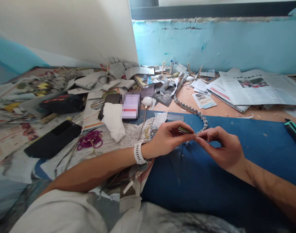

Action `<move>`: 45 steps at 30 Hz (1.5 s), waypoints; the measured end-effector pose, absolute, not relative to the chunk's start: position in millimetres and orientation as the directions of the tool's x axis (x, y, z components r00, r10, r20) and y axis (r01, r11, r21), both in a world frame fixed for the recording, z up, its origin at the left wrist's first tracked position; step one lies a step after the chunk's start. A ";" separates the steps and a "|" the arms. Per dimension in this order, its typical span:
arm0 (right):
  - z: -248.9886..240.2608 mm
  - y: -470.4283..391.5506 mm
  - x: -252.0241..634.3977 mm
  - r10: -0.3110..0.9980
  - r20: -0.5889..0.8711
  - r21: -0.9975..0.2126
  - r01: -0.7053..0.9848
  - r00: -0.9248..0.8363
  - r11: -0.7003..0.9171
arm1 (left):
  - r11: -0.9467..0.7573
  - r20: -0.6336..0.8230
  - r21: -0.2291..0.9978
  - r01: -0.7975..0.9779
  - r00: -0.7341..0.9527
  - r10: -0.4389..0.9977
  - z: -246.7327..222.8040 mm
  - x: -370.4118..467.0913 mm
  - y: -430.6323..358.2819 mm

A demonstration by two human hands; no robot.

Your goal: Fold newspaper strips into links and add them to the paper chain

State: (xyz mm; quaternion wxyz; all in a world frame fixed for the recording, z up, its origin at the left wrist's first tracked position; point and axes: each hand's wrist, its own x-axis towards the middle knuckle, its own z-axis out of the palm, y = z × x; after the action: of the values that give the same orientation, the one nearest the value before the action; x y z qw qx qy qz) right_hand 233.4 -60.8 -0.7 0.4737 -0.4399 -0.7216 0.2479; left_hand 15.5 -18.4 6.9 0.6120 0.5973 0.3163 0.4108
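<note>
Your lap (60, 212) lies nearest, your 2 hands pinching the paper chain (187, 107).
Above the blue mat (261, 145), your left hand (170, 138) and right hand (223, 147) close fingertips on its near part; your left also holds a greenish strip (184, 130). The chain curves toward far paper scraps (165, 84).

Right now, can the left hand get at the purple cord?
Probably yes: the purple cord lies uncovered on newspaper, nothing blocking it, but the left hand is busy holding a small paper piece.
</note>
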 end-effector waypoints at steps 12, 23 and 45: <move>2.2 -55.5 233.1 0.821 0.483 -0.696 0.437 -0.303 0.570 | -0.034 0.121 0.979 -0.200 0.436 0.892 6.3 18.0 -13.6; 4.0 -62.3 231.8 0.847 0.471 -0.689 0.497 -0.247 0.528 | -0.114 0.193 0.971 -0.210 0.407 0.893 3.3 20.3 -18.5; 7.5 -58.8 234.5 0.796 0.559 -0.575 0.583 -0.232 0.573 | -0.189 0.261 0.960 -0.205 0.421 0.869 0.3 18.3 -21.1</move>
State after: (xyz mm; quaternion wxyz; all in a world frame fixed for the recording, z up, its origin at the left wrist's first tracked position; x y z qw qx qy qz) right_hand 234.5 -58.8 7.5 0.4312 -0.4450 -0.7751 0.1234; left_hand 18.3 -21.1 0.3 0.5768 0.6146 0.2698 0.4655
